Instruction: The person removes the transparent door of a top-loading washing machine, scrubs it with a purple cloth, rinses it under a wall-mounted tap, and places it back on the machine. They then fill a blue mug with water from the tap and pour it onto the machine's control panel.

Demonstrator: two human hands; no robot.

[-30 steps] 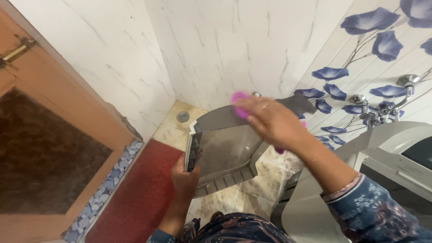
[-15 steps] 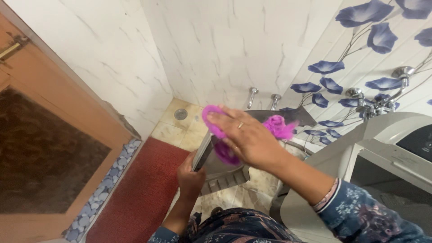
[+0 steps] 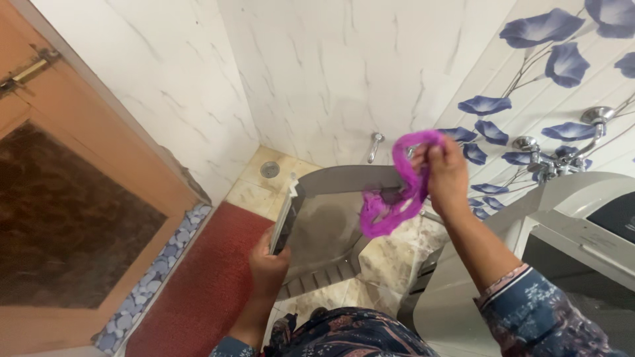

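Between both hands: purple cloth [image 3: 397,192] pinched by right hand [image 3: 448,175] above grey panel [image 3: 331,218].

Soft purple cloth [image 3: 395,192]; smooth grey plastic panel [image 3: 331,218].

A door [image 3: 73,198] stands at the left, a mat [image 3: 205,284] on the floor beside it. The panel [image 3: 331,218] hangs mid-frame, taps [image 3: 549,158] and a washing machine [image 3: 562,238] to its right.
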